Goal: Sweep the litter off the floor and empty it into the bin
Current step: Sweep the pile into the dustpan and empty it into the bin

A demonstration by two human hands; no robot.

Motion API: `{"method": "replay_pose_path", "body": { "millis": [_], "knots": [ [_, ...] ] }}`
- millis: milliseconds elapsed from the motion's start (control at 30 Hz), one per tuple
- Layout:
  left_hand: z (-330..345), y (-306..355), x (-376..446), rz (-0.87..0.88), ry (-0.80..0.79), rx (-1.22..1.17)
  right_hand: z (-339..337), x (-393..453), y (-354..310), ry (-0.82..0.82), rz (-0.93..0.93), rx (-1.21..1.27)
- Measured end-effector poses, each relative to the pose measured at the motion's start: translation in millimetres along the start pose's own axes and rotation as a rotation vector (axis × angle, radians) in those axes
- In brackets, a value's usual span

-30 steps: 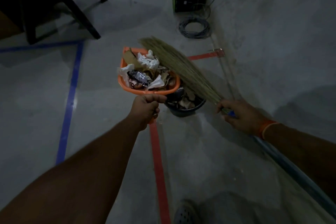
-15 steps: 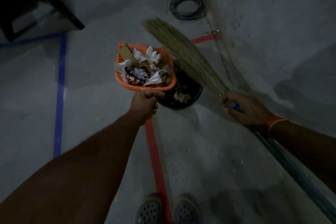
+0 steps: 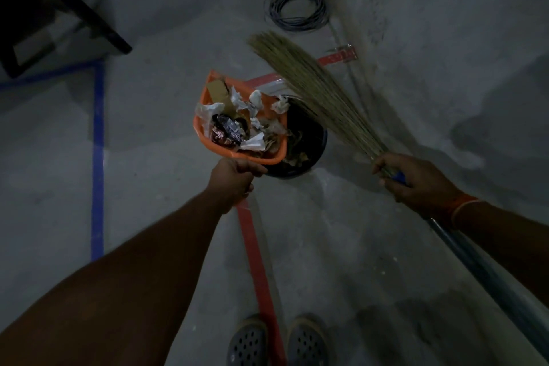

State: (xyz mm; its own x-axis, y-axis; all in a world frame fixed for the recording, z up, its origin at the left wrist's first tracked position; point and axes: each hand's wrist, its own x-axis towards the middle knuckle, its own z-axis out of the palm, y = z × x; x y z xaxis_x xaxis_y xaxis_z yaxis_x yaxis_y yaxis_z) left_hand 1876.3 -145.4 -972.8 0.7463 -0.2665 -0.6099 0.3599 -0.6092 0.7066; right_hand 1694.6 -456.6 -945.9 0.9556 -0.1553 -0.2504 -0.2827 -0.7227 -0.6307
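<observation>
An orange plastic dustpan [image 3: 208, 140] full of crumpled paper, cardboard and shiny wrappers [image 3: 237, 125] is gripped at its handle by the left hand [image 3: 234, 180]. It is tipped to the right and held over the left rim of a round black bin [image 3: 312, 154] that stands on the grey floor [image 3: 148, 172]. One white paper ball sits right at the dustpan's edge, above the bin.

A long straw broom [image 3: 315, 92] is gripped at its neck by the right hand [image 3: 416, 178], and its straws hang over the bin's far side.

Only part of the dustpan is above the bin, so if it is tipped too fast, some litter could fall onto the floor. Light paper could also be knocked away by the broom.
</observation>
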Motion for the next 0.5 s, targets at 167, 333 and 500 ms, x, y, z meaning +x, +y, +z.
{"method": "replay_pose_path", "body": {
  "millis": [167,333,500],
  "knots": [
    [-1.0,0.6,-1.7,-0.032,-0.033,0.077,1.4,-7.1,-1.1,0.007,0.009,0.012],
    [-0.6,11.2,1.6,-0.004,-0.036,0.189,2.4,-14.2,-2.6,0.007,0.039,-0.003],
    [-1.7,26.5,7.7,-0.047,-0.077,0.198,2.7,-23.9,-5.2,0.022,0.053,-0.020]
  ]
}}
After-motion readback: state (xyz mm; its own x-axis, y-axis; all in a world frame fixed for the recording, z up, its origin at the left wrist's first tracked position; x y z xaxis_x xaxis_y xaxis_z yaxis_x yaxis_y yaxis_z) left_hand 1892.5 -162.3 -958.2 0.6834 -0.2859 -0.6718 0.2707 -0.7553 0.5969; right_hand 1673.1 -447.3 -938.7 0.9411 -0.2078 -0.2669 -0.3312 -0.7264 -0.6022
